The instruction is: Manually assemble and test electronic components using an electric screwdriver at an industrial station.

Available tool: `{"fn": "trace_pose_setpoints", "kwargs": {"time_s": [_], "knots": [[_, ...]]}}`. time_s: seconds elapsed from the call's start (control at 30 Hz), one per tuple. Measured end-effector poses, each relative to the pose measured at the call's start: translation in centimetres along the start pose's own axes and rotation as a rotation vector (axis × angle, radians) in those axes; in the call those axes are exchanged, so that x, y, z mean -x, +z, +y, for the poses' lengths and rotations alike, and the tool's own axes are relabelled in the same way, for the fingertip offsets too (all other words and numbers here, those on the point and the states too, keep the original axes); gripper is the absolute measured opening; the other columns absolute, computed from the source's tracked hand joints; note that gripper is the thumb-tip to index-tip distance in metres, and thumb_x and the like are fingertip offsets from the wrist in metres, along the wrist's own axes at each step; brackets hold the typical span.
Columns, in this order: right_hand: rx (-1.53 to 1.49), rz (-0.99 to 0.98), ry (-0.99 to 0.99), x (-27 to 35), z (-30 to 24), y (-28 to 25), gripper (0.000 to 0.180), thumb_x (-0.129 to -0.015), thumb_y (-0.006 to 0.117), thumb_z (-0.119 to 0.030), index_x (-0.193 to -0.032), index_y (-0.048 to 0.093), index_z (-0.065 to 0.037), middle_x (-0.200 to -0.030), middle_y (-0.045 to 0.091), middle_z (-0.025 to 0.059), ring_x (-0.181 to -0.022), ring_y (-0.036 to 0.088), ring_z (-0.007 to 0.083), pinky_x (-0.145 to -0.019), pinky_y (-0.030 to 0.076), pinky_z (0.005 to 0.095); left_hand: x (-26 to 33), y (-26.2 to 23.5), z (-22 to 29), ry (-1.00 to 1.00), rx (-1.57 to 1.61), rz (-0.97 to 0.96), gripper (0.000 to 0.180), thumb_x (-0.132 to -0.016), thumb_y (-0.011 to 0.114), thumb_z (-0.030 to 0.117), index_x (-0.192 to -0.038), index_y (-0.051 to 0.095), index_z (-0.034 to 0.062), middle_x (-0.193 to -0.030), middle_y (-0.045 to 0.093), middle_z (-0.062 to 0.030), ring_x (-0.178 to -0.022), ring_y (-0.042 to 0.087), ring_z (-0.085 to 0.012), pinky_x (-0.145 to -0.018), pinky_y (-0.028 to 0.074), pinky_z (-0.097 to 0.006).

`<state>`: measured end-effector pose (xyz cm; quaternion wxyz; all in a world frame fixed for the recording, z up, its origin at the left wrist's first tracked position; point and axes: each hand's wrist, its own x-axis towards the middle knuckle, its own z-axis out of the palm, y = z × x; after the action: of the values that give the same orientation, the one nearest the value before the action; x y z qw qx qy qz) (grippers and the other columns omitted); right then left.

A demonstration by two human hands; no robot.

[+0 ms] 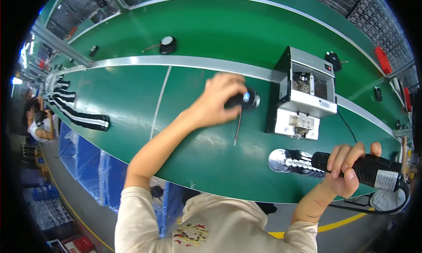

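Observation:
In my right hand (pixel 347 167) is a black electric screwdriver (pixel 373 170), its body lying across my palm and its tip end pointing left over the table. A row of shiny silver-and-black round parts (pixel 292 161) lies just beneath that tip end. My left hand (pixel 218 99), a little blurred, has its fingers and thumb curled round a small black part (pixel 250 99) with a silver end. A thin reddish wire (pixel 238 130) trails from this part toward me. To its right stands a metal screw feeder (pixel 303 92) with loose screws in its bin.
Long rows of stacked black-and-white parts (pixel 83 116) lie on the green table's left. Behind the metal rail (pixel 184 61), a black part with a white disc (pixel 167 44) and other black parts (pixel 334 60) rest. A red tray (pixel 383 59) sits far right. Another person (pixel 40 123) works far left.

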<state>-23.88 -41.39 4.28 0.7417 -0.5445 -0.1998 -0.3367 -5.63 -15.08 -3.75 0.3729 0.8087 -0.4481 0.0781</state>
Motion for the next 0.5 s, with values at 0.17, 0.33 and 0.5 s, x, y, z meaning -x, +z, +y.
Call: {"fn": "trace_pose_setpoints", "kwargs": {"time_s": [0.17, 0.33, 0.5], "knots": [[0.053, 0.021, -0.001, 0.5, -0.1, -0.1, 0.063, -0.077, 0.066, -0.004, -0.132, 0.034, -0.006, -0.061, 0.047, 0.0022, -0.042, 0.047, 0.0132, -0.043, 0.044, 0.0276, -1.6, -3.4, -11.3, -0.307, -0.342, 0.482, 0.039, -0.069, 0.078, 0.018, -0.100, 0.058, 0.0059, -0.107, 0.056, -0.0141, -0.101, 0.052, -0.0327, -0.089, 0.043, -0.039], [0.027, 0.033, 0.034, 0.7, 0.2, 0.1, 0.060, -0.077, 0.068, -0.004, -0.126, 0.034, -0.005, -0.061, 0.048, 0.0031, -0.043, 0.047, 0.0137, -0.043, 0.043, 0.0276, -1.2, -6.0, -15.6, -0.656, -0.710, 0.504, 0.038, -0.072, 0.079, 0.032, -0.087, 0.057, 0.0051, -0.093, 0.056, -0.0115, -0.090, 0.054, -0.0314, -0.080, 0.045, -0.041], [0.020, 0.069, 0.063, 0.9, -0.1, 0.3, 0.060, -0.076, 0.068, -0.005, -0.125, 0.034, -0.005, -0.061, 0.046, 0.0029, -0.044, 0.046, 0.0132, -0.046, 0.044, 0.0274, -2.1, -6.3, -13.6, -0.474, -0.268, 0.545, 0.025, -0.084, 0.070, 0.025, -0.084, 0.059, 0.0028, -0.091, 0.058, -0.0093, -0.075, 0.059, -0.0213, -0.067, 0.048, -0.035]]}}
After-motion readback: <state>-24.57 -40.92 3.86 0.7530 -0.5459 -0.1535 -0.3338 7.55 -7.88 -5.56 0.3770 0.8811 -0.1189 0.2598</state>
